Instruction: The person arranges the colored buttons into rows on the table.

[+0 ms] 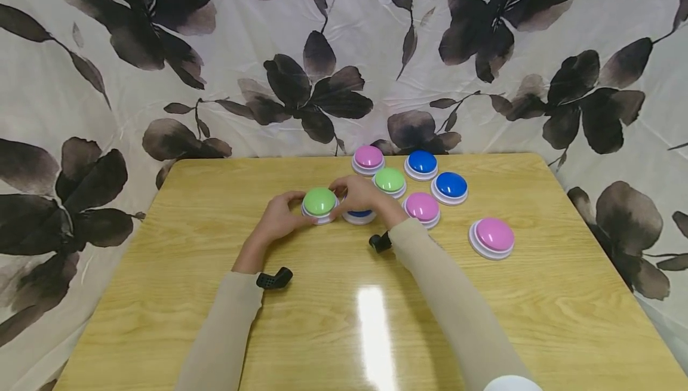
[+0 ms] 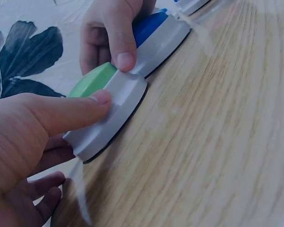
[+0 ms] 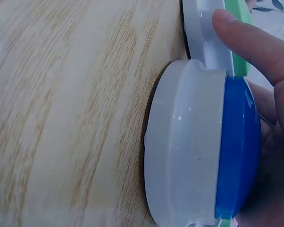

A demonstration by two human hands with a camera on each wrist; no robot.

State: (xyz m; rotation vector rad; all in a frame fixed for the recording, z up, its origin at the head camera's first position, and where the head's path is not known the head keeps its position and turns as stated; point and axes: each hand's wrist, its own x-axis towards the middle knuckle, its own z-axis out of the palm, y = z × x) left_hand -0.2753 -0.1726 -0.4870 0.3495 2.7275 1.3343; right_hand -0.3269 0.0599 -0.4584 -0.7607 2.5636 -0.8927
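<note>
Head view: the left hand (image 1: pixel 279 218) and the right hand (image 1: pixel 368 195) pinch the base of one green button (image 1: pixel 319 202) from opposite sides, nearer the worktop's (image 1: pixel 306 319) far edge than its near edge, the right hand arching over a blue button (image 1: pixel 358 214) just beside it. Rightward, toward the far edge, cluster another green button (image 1: pixel 389 180), two more blue buttons (image 1: pixel 451 185) and two pink buttons (image 1: pixel 421 206); a third pink button (image 1: pixel 494 234) sits apart, nearest the right edge.

The head view looks forward and down at the table (image 1: pixel 306 319); low, close wrist views share one green button (image 1: pixel 319 202).
</note>
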